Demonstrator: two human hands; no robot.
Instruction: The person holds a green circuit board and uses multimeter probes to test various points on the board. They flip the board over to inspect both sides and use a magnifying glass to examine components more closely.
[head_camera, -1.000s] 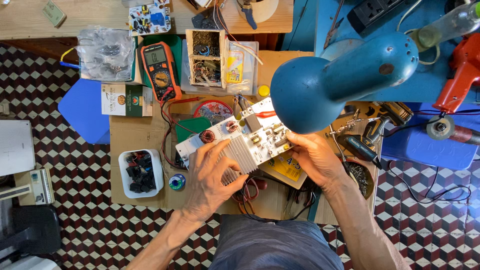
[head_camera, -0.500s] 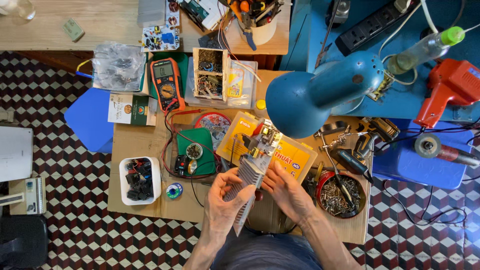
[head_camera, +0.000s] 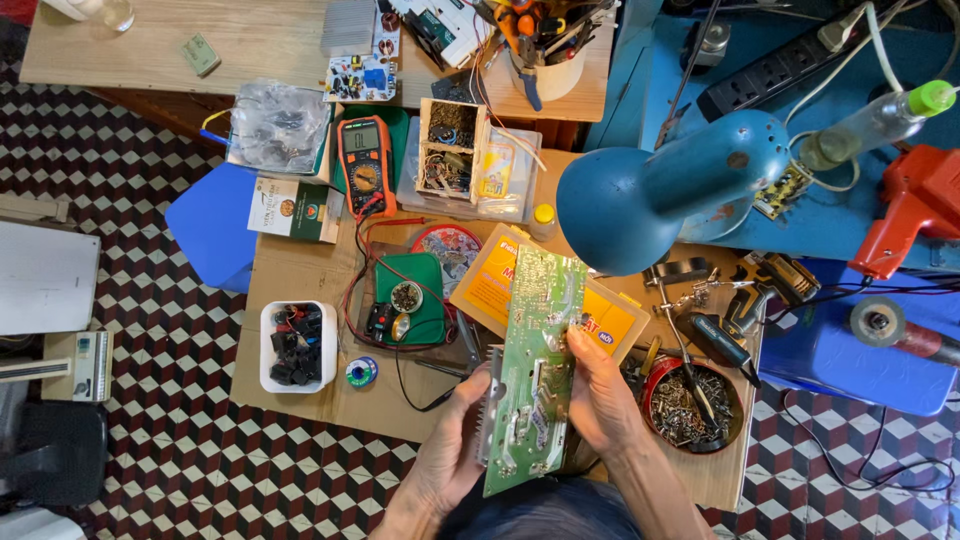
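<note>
A green circuit board (head_camera: 535, 360) is held upright between both hands, its solder side facing me. A ribbed metal heat sink (head_camera: 490, 400) sticks out along its left edge. My left hand (head_camera: 450, 450) grips the board's lower left by the heat sink. My right hand (head_camera: 600, 395) clasps the board's right edge, thumb on the green face. Under the board lies a yellow-orange flat package (head_camera: 490, 285) on the cardboard-covered worktop (head_camera: 300, 275).
A blue desk lamp (head_camera: 660, 190) hangs over the right of the worktop. An orange multimeter (head_camera: 363, 165), a green soldering pad (head_camera: 410, 300), a white tub of black parts (head_camera: 298, 345), a solder spool (head_camera: 361, 372) and a red tin of screws (head_camera: 690, 405) surround the board.
The board was turned from component side up, lying flat, to standing on edge and now shows its green solder side. Both hands shifted lower and closer together.
</note>
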